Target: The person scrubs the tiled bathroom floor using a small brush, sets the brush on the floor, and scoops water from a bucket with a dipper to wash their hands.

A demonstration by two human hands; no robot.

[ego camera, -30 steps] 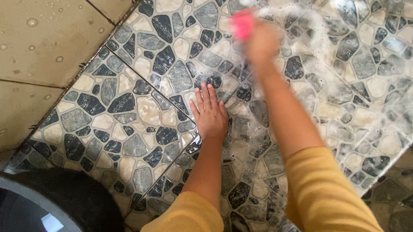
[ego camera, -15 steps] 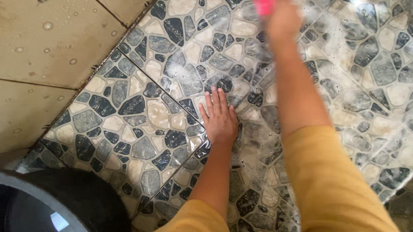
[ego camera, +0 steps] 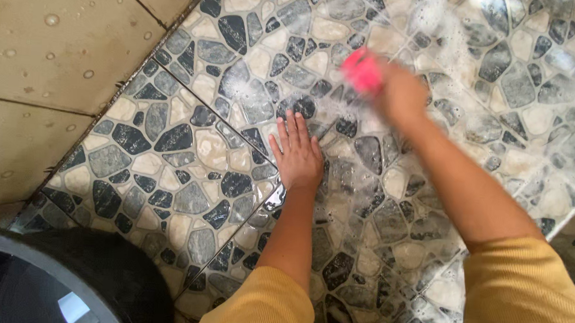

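Glazed ceramic floor tiles (ego camera: pixel 188 176) printed with a grey, black and cream pebble pattern shine wet and glossy, filmed with white soap foam (ego camera: pixel 451 39) towards the upper right. The plain beige tiles (ego camera: pixel 37 56) beside them look smoother and duller, beaded with water drops. A bright pink, soft-looking scrubber (ego camera: pixel 362 70) contrasts with matt mustard knit sleeves (ego camera: pixel 522 305) and a smooth dark plastic bucket (ego camera: pixel 65 281).

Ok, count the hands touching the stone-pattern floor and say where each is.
1. The left hand lies flat, fingers spread, on the pebble-pattern tiles. The right hand, blurred, grips a pink scrubber; whether it touches the tiles itself is unclear.
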